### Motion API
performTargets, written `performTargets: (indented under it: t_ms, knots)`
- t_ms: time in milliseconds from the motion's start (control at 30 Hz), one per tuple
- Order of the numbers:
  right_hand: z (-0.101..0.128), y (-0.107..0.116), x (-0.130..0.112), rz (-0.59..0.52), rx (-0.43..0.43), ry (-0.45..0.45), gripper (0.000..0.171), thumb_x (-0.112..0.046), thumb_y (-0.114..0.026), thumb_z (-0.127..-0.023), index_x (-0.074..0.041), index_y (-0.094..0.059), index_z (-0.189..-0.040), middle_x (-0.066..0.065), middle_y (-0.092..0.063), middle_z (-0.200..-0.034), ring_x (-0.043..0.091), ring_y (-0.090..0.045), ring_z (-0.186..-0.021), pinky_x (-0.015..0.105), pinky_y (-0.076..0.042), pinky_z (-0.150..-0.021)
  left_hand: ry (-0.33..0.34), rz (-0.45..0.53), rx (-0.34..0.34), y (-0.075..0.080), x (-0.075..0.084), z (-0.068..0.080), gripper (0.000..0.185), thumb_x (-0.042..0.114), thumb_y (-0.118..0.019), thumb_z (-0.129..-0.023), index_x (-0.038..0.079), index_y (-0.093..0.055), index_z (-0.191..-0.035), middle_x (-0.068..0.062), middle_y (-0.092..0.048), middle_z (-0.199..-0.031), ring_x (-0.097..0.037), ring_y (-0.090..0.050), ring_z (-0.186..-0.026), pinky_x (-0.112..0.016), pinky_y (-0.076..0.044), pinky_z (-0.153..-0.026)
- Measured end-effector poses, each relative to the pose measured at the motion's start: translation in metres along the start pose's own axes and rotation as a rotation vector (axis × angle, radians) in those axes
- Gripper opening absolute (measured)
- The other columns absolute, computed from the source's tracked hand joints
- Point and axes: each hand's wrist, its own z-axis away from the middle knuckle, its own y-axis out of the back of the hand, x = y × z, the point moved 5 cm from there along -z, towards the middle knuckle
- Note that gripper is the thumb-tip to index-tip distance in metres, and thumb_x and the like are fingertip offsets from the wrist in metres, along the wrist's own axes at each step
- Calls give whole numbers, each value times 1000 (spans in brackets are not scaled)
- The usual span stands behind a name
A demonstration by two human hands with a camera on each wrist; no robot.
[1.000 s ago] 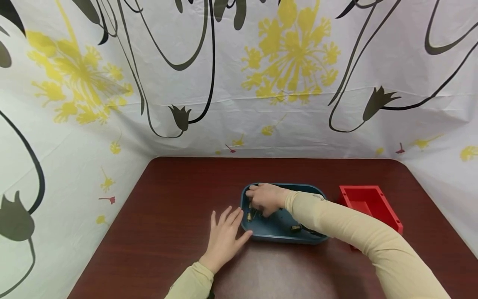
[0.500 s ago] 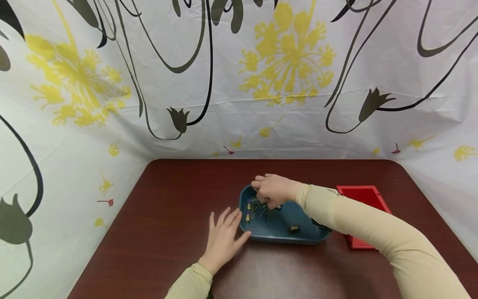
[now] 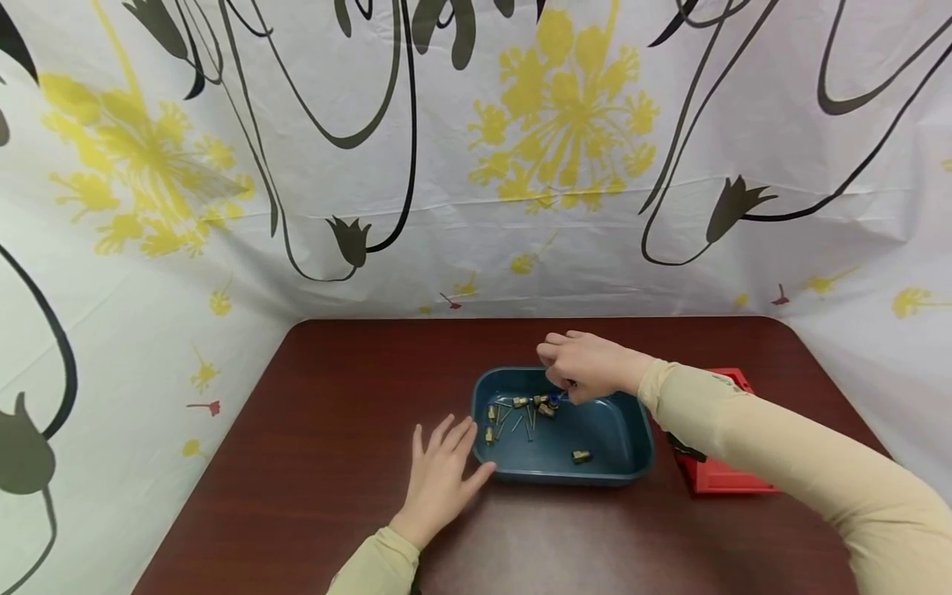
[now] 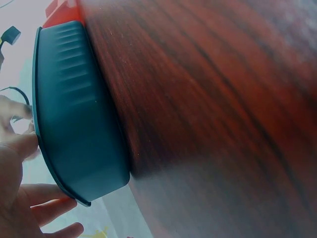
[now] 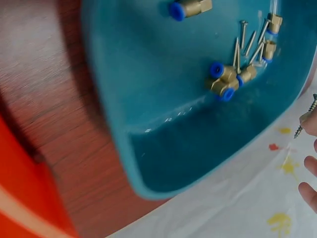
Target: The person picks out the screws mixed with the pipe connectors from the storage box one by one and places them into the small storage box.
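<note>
My right hand (image 3: 591,364) is over the far right part of a blue tray (image 3: 610,471), fingers bent. In the right wrist view its fingertips (image 5: 309,124) pinch a dark threaded screw (image 5: 298,132). My left hand (image 3: 439,475) touches the tray's left rim with its fingers spread and fairly straight; the left wrist view shows the thumb (image 4: 25,144) at the rim. Inside the tray lie several brass fittings with blue ends, grouped near the far left, and several thin screws (image 5: 242,34) among them. One brass fitting (image 3: 581,456) lies apart near the front.
A red bin (image 3: 732,479) stands just right of the tray, partly covered by the right sleeve. Both are on a dark reddish wooden table (image 3: 312,463). A white patterned cloth (image 3: 446,165) hangs behind and at the left.
My right hand has risen out of the tray's left part and moved right, uncovering the fittings and screws there. The left hand stays at the rim.
</note>
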Motion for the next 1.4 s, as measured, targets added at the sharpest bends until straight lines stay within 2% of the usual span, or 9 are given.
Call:
performTargets:
  t_ms: [333,600,867,1000,1167,1400]
  knots:
    - [36,13,11,1,35,-64,29,-15,-67,-68,-27,-44,-56,-6,-37,-80,14,-32,-73,29,-28,-56,4,5,2,0,0,0,59,50,-55,-81,8,-55,-122,-4,-50,-124,-27,-35,-119,-61,-15,-92]
    - [70,13,21,-8,82,-131,30,-11,-66,-65,-28,-43,-53,-7,-34,-76,13,-31,-72,27,-28,-55,6,6,0,0,1,1,59,50,-55,-80,8,-55,-122,-4,-50,-124,-27,-36,-119,-61,-16,-92]
    - [111,9,33,-22,107,-248,29,-16,-73,-61,-31,-49,-58,-7,-40,-81,12,-36,-78,28,-35,-56,9,12,6,0,1,1,59,49,-57,-80,7,-55,-122,-5,-50,-124,-28,-36,-119,-61,-15,-92]
    - [131,6,37,-12,138,-280,26,-16,-73,-59,-31,-52,-60,-7,-41,-81,12,-37,-78,27,-36,-55,0,17,20,1,1,1,59,48,-58,-79,7,-55,-121,-6,-50,-123,-28,-37,-118,-61,-16,-91]
    - [154,1,41,-4,179,-316,29,-14,-73,-56,-31,-49,-58,-7,-41,-80,12,-38,-77,26,-36,-53,-4,19,22,1,1,1,59,48,-57,-79,7,-55,-121,-6,-50,-123,-29,-37,-118,-61,-16,-91]
    - [182,-10,42,-21,193,-378,35,-13,-75,-55,-33,-46,-57,-9,-38,-79,11,-37,-76,27,-35,-53,-2,17,18,-1,1,1,59,50,-56,-80,7,-55,-122,-5,-50,-124,-28,-37,-118,-61,-15,-92]
